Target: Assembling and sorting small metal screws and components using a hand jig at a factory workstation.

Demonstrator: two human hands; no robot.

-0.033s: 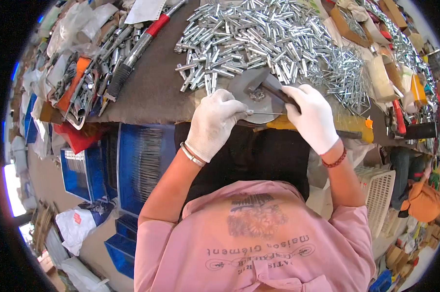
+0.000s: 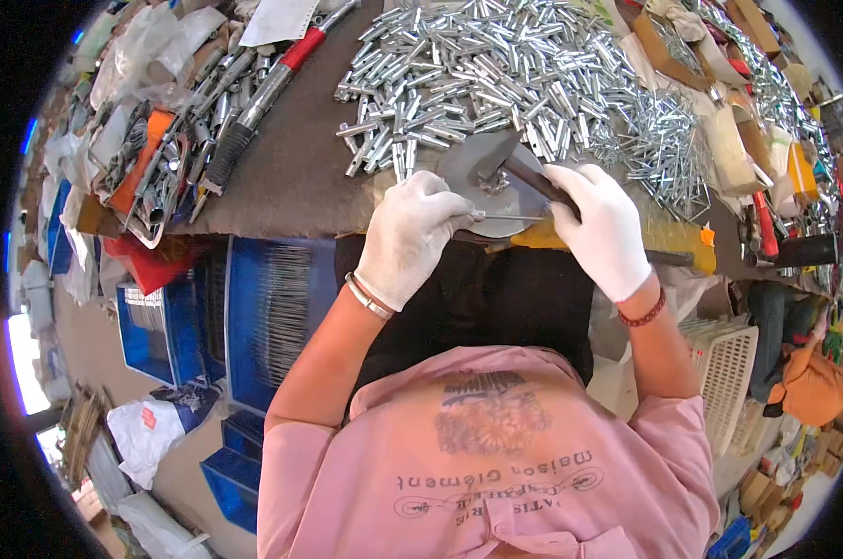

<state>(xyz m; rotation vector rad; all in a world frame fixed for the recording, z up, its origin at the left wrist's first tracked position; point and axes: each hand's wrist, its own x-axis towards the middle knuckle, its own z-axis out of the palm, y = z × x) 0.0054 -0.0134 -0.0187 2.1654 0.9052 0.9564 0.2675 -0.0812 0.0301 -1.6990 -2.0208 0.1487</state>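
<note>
My left hand (image 2: 410, 238), in a white glove, pinches the end of a thin metal rod with a small silver sleeve (image 2: 478, 215) on it. The rod lies level along the near edge of a round grey metal plate (image 2: 459, 168). My right hand (image 2: 603, 228), also gloved, is closed around the handle of a hammer (image 2: 533, 177). Its dark head hangs over the plate, partly covering it. A few small metal bits (image 2: 494, 184) sit at the plate's middle, too small to tell apart. The rod's right end reaches near my right fingers.
Silver tube pieces (image 2: 477, 74) heap behind the plate, with thin pins (image 2: 668, 149) to their right. Tools and an orange-handled piece (image 2: 142, 158) crowd the left. Below the bench edge stand blue bins (image 2: 240, 317) of rods and a white basket (image 2: 729, 368). Another person (image 2: 808, 382) is at far right.
The hammer has tilted and shifted slightly, its head a little nearer to me. My right hand has moved slightly right with it; my left hand stays almost still.
</note>
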